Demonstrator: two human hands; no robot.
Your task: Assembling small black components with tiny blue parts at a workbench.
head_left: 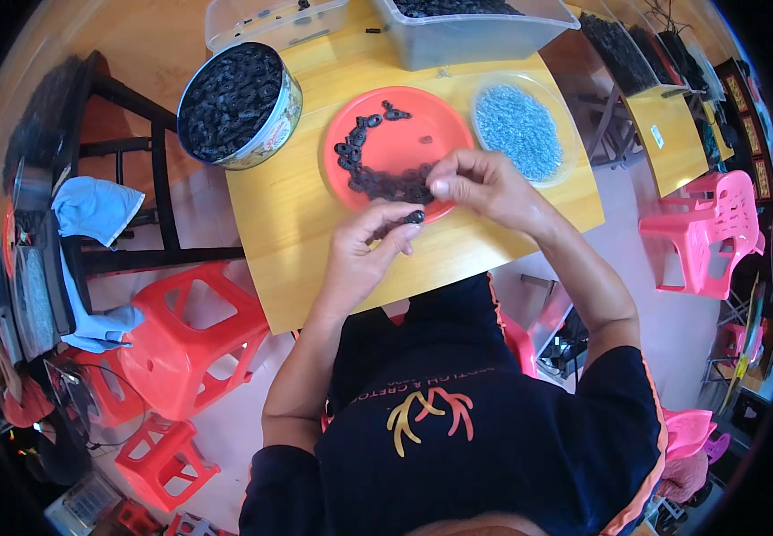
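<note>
My left hand (364,246) pinches a small black ring-shaped part (414,217) between thumb and fingertips, just off the near edge of a red plate (445,121). Over the plate's near right side, my right hand (485,188) has its thumb and fingers pressed together; what they hold, if anything, is too small or hidden to name. Black ring-shaped parts (351,152) lie in a curve along the plate's left and near side. Beside the plate on the right, a clear oval tub (568,134) holds many small shiny pale-blue pieces (519,132).
A round tin (279,125) full of black parts stands at the table's far left. Clear plastic bins (485,43) sit along the far edge of the yellow table (306,259). Red stools (172,344) are on the left, a pink chair (708,232) on the right.
</note>
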